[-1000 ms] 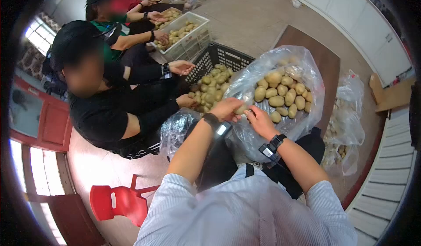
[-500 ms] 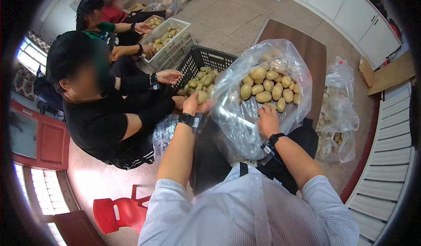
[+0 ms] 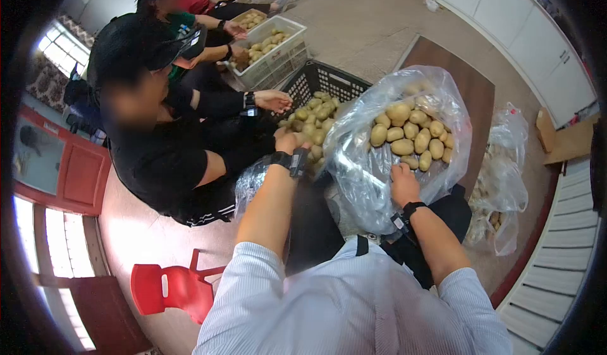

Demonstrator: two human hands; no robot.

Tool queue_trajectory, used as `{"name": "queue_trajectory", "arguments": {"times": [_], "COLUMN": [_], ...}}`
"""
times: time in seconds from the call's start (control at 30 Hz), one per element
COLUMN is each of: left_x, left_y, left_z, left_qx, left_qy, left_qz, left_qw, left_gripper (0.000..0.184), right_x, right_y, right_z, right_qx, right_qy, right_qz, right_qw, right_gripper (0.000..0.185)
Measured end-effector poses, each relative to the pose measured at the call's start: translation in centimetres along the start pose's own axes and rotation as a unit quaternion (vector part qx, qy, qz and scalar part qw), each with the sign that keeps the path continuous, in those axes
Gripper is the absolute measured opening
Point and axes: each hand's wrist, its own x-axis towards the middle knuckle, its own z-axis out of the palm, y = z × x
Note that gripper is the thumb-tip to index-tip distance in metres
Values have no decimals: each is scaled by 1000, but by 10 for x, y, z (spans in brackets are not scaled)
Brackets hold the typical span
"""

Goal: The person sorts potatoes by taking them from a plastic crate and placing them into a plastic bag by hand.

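Note:
A clear plastic bag (image 3: 354,181) lies wide-mouthed in front of me, with several potatoes (image 3: 411,132) heaped inside it. My right hand (image 3: 404,184) is closed on the near side of the bag's mouth, just below the potatoes. Over on the left, my left hand (image 3: 289,144) reaches low at the near side of a black crate (image 3: 338,80). Its fingers are blurred among the crate's potatoes (image 3: 321,110), so I cannot tell whether one is in them. Close to it is a co-worker's hand (image 3: 273,101), held above the crate.
Co-workers sit along the left, the nearest in a black shirt (image 3: 152,159). Beyond the black crate stands a white crate (image 3: 275,64) of potatoes. A brown board (image 3: 477,96) lies under the bag. Filled bags (image 3: 499,171) rest at right; a red chair (image 3: 180,288) stands behind left.
My left hand has moved down into the crate area, and the potato it held no longer shows in it. My right hand stays at the bag. The whole view has shifted slightly.

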Motion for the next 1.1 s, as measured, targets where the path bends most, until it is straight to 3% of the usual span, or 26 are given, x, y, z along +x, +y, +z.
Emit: {"name": "queue_trajectory", "arguments": {"times": [0.13,0.23,0.4,0.5,0.53,0.6,0.63,0.67,0.7,0.73,0.77,0.83,0.9,0.97,1.03,1.1], "left_x": [8,2,-9,-7,-5,-1,0,2,1,1,-1,-4,-11,-43,-24,-24], "left_y": [5,17,28,29,27,24,25,27,34,41,48,56,69,125,110,111], "left_z": [-3,-12,-21,-18,-15,-6,-2,2,3,5,4,4,0,-40,-12,-7], "left_qx": [-53,58,263,289,263,143,43,-139,-329,-446,-536,-606,-613,-618,-528,-520], "left_qy": [-15,-10,8,25,28,31,28,11,2,-11,-21,-50,-76,-124,-108,-115], "left_qz": [-35,-25,14,20,14,-14,-39,-92,-159,-196,-226,-225,-232,-252,-230,-236], "left_qw": [998,998,965,957,964,989,998,986,931,873,813,761,751,734,810,813], "left_gripper": [29,27,23,22,22,24,25,25,26,27,28,29,31,23,25,26], "right_x": [2,4,8,16,20,30,29,26,24,26,25,25,27,28,28,32], "right_y": [3,0,6,15,22,36,29,22,16,17,15,4,-2,-8,-17,-25], "right_z": [3,-1,9,22,35,55,38,21,8,15,11,4,5,6,10,16], "right_qx": [19,37,158,239,238,405,404,507,599,644,644,710,718,661,661,654], "right_qy": [-34,-59,0,14,15,-37,-34,-97,-157,-162,-156,-169,-157,-165,-151,-167], "right_qz": [14,55,60,69,71,139,142,191,236,221,225,192,196,158,155,151], "right_qw": [999,996,986,968,969,903,903,835,749,714,714,656,649,715,718,722], "right_gripper": [40,44,43,45,45,44,44,43,41,39,39,40,42,43,44,43]}}
